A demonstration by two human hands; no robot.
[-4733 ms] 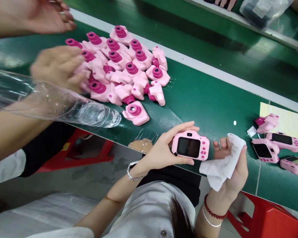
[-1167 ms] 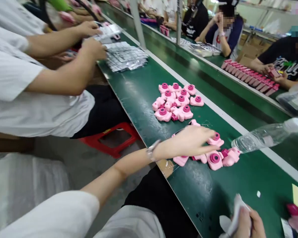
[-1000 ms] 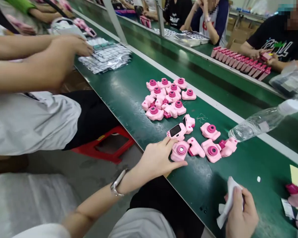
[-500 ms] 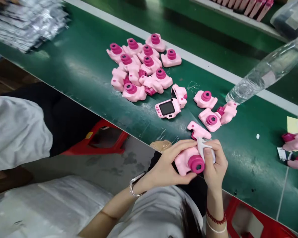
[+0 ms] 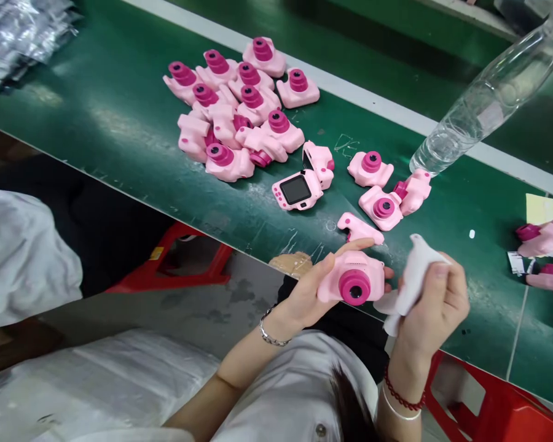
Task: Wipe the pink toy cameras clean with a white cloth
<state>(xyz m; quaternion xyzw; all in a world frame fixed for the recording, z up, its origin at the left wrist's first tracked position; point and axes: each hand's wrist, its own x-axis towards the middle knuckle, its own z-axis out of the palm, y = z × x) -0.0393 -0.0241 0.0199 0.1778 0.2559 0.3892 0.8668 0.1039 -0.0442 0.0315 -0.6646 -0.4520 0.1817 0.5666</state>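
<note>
Pink toy camera (image 5: 352,279), magenta lens facing the viewer: clasped in left hand (image 5: 309,288), fingers behind, thumb on top, at the near edge of the green belt (image 5: 120,129). White wipe (image 5: 410,279): pinched in right hand (image 5: 435,307), just beside the camera, apart.

Bright overhead light, glare, blurred edges

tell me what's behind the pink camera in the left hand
Behind the pink camera the left hand wraps its back; the screen side is hidden. Beyond lies the green belt.
</note>
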